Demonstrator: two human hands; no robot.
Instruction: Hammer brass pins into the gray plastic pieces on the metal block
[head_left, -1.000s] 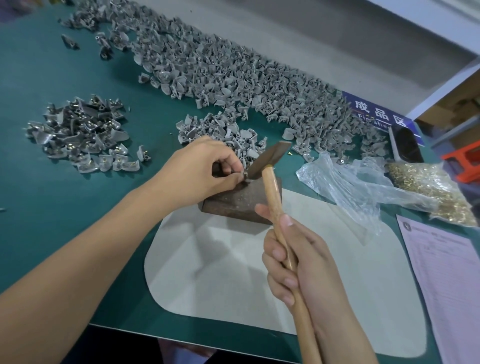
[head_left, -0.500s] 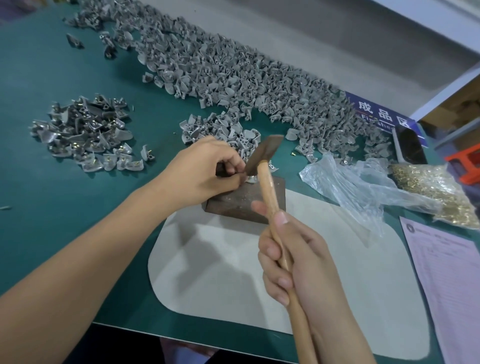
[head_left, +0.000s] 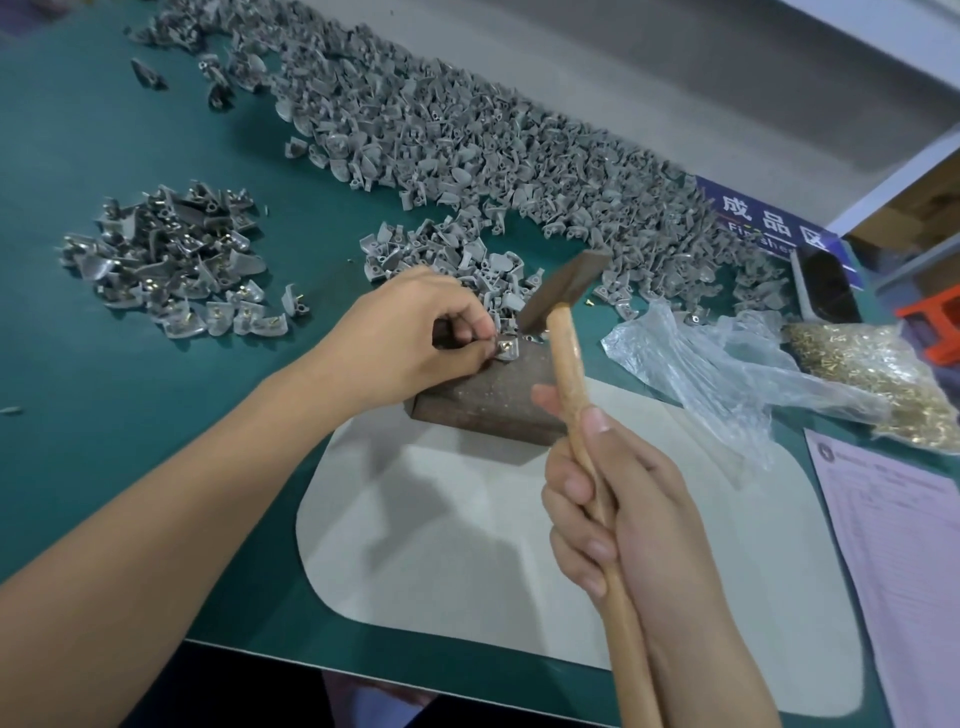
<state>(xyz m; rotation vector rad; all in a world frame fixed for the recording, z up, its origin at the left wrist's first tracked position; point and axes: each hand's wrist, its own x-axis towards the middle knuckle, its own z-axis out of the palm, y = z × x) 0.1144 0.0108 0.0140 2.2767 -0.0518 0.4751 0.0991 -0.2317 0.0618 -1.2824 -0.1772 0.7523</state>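
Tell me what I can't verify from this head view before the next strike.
- Brass pin depth in the gray plastic piece: too small, half covered by the left hand fingertips.
- Hammer striking face: turned away.
- Hammer handle end: cut off by the bottom edge below the right hand.
- Printed sheet text: blurred.

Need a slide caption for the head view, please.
Left hand steadies gray piece on metal block; right hand raises hammer.

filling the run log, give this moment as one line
left hand pinches piece on block | right hand grips hammer | head raised
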